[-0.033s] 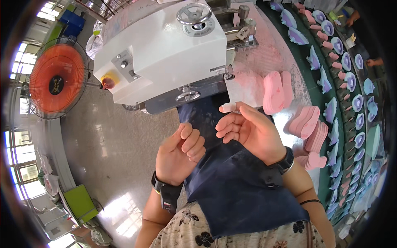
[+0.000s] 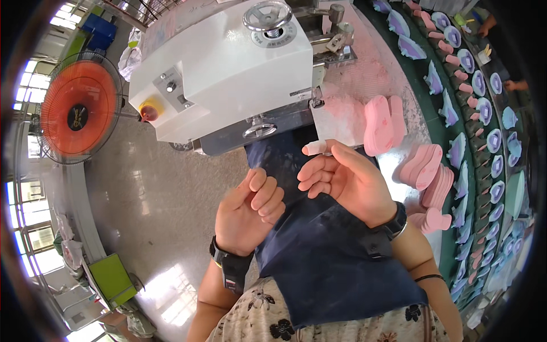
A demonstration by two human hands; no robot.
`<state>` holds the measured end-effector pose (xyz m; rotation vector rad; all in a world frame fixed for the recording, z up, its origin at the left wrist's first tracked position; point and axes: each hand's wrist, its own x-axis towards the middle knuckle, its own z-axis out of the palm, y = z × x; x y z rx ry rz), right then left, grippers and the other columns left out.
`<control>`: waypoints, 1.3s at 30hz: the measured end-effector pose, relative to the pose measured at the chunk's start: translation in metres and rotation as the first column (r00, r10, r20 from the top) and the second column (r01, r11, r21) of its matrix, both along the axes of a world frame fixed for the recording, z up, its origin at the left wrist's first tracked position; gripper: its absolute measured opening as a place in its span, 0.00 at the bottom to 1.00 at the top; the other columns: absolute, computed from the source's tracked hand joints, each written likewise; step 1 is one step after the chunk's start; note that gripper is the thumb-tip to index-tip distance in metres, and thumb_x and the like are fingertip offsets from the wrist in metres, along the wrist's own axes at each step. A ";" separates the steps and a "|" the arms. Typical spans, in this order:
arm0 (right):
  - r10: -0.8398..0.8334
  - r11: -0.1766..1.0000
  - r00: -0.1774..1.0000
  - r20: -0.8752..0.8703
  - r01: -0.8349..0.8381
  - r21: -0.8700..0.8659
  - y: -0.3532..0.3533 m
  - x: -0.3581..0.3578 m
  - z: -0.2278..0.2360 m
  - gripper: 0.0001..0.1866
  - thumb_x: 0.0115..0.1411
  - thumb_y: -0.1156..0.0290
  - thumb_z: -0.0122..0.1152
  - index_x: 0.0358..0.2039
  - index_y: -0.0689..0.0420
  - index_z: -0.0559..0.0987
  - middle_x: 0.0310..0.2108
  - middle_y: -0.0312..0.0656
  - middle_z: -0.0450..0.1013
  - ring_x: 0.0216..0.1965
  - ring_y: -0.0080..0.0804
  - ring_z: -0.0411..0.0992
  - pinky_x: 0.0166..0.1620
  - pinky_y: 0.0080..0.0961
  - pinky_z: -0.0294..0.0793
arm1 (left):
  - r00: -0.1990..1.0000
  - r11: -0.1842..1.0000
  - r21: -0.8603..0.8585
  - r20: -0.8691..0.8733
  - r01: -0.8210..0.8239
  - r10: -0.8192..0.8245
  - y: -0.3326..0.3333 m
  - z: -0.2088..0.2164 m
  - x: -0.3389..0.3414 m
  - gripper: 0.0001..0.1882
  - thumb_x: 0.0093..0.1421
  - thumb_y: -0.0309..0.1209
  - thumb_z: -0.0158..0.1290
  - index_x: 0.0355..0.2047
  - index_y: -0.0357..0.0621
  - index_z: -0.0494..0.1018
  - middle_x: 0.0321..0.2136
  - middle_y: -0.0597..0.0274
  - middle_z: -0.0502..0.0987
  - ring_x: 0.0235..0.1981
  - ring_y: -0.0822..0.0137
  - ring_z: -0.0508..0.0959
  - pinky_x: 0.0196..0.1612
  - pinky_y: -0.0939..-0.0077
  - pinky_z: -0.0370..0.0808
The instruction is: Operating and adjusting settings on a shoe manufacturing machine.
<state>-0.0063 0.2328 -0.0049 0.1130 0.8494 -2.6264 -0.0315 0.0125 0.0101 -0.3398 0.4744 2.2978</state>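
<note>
My left hand (image 2: pixel 246 214) hovers in front of my dark blue apron (image 2: pixel 336 273), palm inward, its fingers curled in toward the thumb. No object shows in it. To its right, my right hand (image 2: pixel 356 191) is half open, thumb apart from the loosely bent fingers, and also bare of any object. White tape (image 2: pixel 315 148) wraps one of its fingertips. Beyond both hands stands a white machine (image 2: pixel 239 74) with metal handwheels. Pink foam insoles (image 2: pixel 377 128) stand in a stack on its dusty side table, nearest to my right hand. Neither hand touches machine or insoles.
More pink insole stacks (image 2: pixel 421 165) lie to the right, beside a green conveyor (image 2: pixel 424 94) carrying blue-purple shoe uppers (image 2: pixel 410 48). Past it, another person's hand (image 2: pixel 515 85) shows at the far right. An orange fan (image 2: pixel 77 94) and a green-topped cart (image 2: pixel 113 279) stand left.
</note>
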 end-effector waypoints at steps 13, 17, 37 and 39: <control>0.017 0.961 0.995 -0.096 0.011 0.278 -0.003 0.012 0.005 0.16 0.65 0.73 0.58 0.52 0.62 0.72 0.32 0.35 0.71 0.31 0.20 0.69 0.38 0.16 0.70 | 1.000 0.974 0.227 -0.015 0.022 -0.019 0.007 -0.003 0.014 0.11 0.73 0.35 0.35 0.32 0.49 0.59 0.24 0.68 0.60 0.26 0.71 0.60 0.29 0.77 0.63; -0.115 0.928 0.982 -0.152 0.160 0.336 -0.006 0.010 0.011 0.12 0.66 0.74 0.57 0.48 0.62 0.73 0.21 0.32 0.69 0.22 0.16 0.64 0.31 0.15 0.65 | 0.999 0.986 0.166 -0.039 0.032 -0.026 0.007 0.003 0.014 0.14 0.75 0.36 0.28 0.31 0.49 0.58 0.24 0.69 0.60 0.24 0.73 0.59 0.28 0.80 0.62; 0.225 0.650 0.825 -0.519 0.270 0.711 -0.033 0.010 0.028 0.25 0.48 0.74 0.75 0.47 0.56 0.77 0.36 0.34 0.67 0.34 0.24 0.66 0.37 0.19 0.67 | 0.999 0.999 0.049 -0.027 -0.020 0.021 0.009 0.003 0.026 0.11 0.73 0.39 0.38 0.37 0.46 0.64 0.25 0.68 0.64 0.28 0.71 0.65 0.35 0.78 0.69; 0.250 0.637 0.782 -0.572 0.312 0.705 -0.031 0.007 0.018 0.24 0.49 0.75 0.73 0.48 0.56 0.76 0.36 0.35 0.68 0.34 0.24 0.67 0.38 0.20 0.68 | 0.999 0.998 0.046 -0.005 -0.034 0.034 0.006 0.002 0.026 0.11 0.73 0.39 0.39 0.38 0.47 0.64 0.24 0.68 0.64 0.28 0.71 0.66 0.35 0.78 0.70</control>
